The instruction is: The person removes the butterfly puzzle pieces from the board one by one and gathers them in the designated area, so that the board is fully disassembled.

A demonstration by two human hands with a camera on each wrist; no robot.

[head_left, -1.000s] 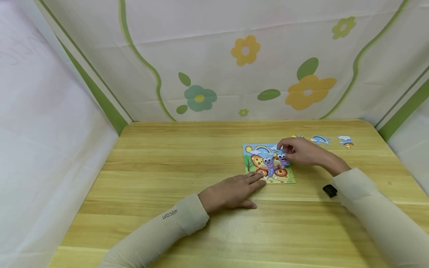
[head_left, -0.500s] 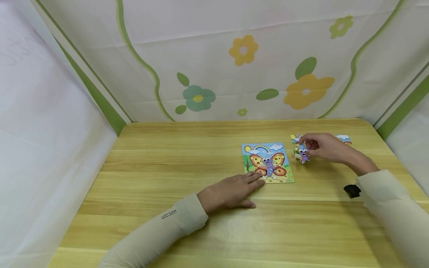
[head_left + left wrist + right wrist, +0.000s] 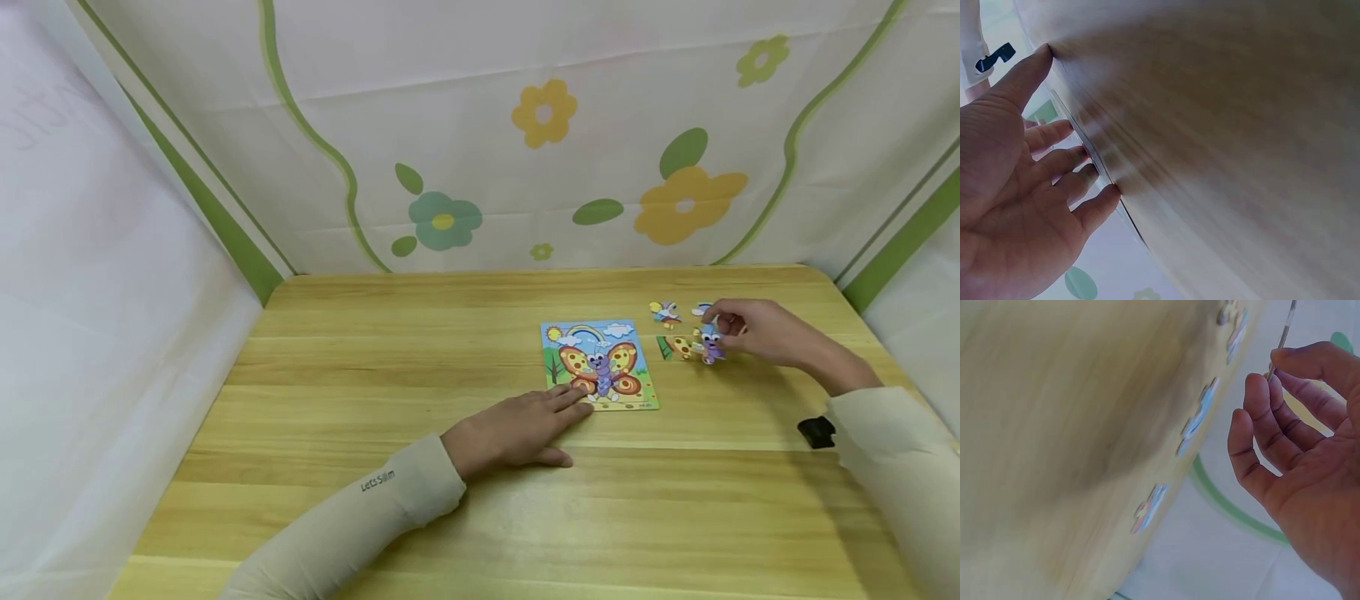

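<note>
My left hand (image 3: 517,429) lies with its fingers extended, the fingertips on the lower left edge of a square butterfly picture board (image 3: 558,332). In the left wrist view its fingertips (image 3: 1116,194) meet the board's thin edge, and the thumb touches the tabletop. Right of the board, my right hand (image 3: 776,333) pinches a jigsaw piece (image 3: 710,346) showing a purple butterfly face. The right wrist view has this piece (image 3: 1286,334) edge-on between thumb and fingers, raised off the table. Below and left of it lies a jigsaw piece with a yellow wing (image 3: 678,347).
Behind these lie a jigsaw piece with a yellow wing tip (image 3: 664,314) and a rainbow piece (image 3: 701,309), partly covered by my right hand. A cloud piece (image 3: 1150,508) shows in the right wrist view. A printed cloth (image 3: 487,167) hangs behind the wooden table (image 3: 360,375).
My right hand has moved right with the butterfly-face piece, from over the board to beside the loose pieces. The yellow-wing piece now shows on the table. The left hand stays put.
</note>
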